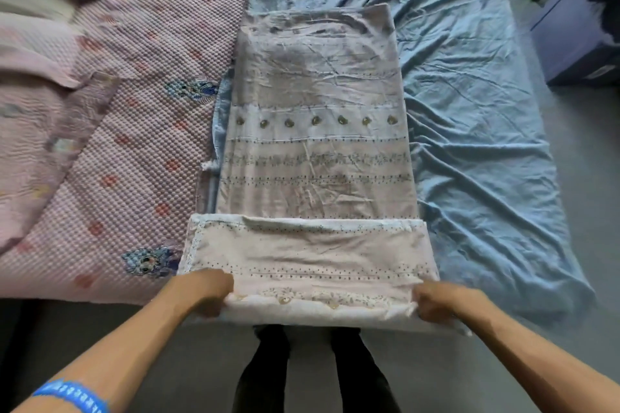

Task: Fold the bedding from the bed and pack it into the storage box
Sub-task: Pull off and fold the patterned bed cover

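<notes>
At the bed's near edge, the left hand (209, 292) and right hand (436, 303) clamp the pink sheet (315, 144) mid-fold, which next probably needs carrying forward evenly.

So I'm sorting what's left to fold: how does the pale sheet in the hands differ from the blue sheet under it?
The pale patterned sheet is folded into a narrow strip, its near end turned over; the blue sheet lies spread out and wrinkled. The left hand and right hand grip the pale one; nothing holds the blue. Both lie on the bed.
</notes>
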